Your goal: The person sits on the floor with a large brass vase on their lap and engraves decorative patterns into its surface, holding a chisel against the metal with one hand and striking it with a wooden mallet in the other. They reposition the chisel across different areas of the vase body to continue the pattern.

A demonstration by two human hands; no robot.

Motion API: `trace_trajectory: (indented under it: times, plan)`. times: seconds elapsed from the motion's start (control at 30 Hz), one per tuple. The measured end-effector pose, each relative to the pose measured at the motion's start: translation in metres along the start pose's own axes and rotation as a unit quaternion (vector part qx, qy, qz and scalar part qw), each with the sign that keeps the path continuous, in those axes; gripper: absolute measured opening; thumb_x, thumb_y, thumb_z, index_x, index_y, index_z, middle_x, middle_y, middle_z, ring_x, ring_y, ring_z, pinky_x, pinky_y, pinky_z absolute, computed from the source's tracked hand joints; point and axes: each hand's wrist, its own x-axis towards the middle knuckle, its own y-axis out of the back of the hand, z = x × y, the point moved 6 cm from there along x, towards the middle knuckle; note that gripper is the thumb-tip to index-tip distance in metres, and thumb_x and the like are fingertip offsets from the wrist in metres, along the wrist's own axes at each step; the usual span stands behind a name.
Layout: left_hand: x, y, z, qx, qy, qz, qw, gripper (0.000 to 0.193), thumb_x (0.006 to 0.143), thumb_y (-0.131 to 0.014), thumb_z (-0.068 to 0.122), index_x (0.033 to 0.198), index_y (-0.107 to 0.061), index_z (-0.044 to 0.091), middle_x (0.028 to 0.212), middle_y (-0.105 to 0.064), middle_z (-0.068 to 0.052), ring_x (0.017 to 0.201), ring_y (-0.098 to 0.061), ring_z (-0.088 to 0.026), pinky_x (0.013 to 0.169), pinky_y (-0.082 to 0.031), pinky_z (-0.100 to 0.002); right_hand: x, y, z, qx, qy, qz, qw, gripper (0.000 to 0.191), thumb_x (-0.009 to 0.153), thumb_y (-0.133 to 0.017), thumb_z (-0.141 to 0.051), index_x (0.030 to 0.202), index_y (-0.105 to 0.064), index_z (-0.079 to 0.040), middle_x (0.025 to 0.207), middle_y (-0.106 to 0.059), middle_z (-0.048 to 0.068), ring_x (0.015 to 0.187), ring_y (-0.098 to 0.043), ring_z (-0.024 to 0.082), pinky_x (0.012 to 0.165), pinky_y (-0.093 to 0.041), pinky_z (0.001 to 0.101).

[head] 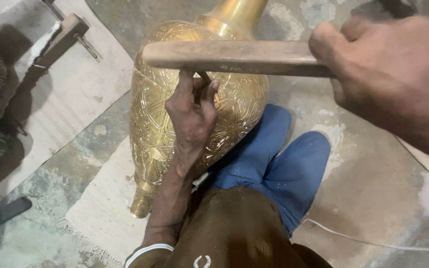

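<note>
My left hand (190, 116) pinches a thin metal tool (203, 78) against the engraved side of the brass vase (239, 106), which lies tilted across my lap and a blue cloth (279, 164) on the floor. My right hand (388, 74) is clenched around a wooden stick (234, 57), held level just above the tool.

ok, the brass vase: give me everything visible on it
The brass vase is large, gold-coloured and shiny, its bulging body covered in fine engraved floral and line patterns, with a plain smooth neck at the top of the frame and a narrow foot toward the person. It lies tilted on the floor against a blue cushion. The left hand rests on its body, pinching a small tool; the right hand holds a wooden stick above it.
</note>
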Motion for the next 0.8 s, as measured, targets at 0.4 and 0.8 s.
trace_trajectory:
  times: [0.4,0.8]
  plan:
    - [-0.002,-0.001,-0.004,-0.014,-0.003,-0.003,1.0,0.05,0.108,-0.069,0.005,0.149,-0.041,0.005,0.089,-0.076,-0.007,0.06,-0.065,-0.009,0.044,-0.053,-0.022,-0.004,-0.004,-0.001,-0.035,-0.018,-0.057,0.998,0.013,0.098,-0.066,-0.016,0.109,-0.061,-0.013,0.071,-0.066,0.005,0.047,-0.062,0.018,0.039,-0.047,0.035]
    - [-0.005,-0.003,-0.003,-0.039,0.019,-0.014,0.999,0.04,0.11,-0.068,0.008,0.144,-0.048,0.013,0.093,-0.077,-0.007,0.064,-0.067,-0.009,0.049,-0.055,-0.023,0.0,0.02,-0.007,0.087,0.011,0.088,0.992,0.036,0.081,-0.069,-0.025,0.107,-0.057,-0.003,0.073,-0.065,0.011,0.054,-0.064,0.025,0.047,-0.05,0.0369]
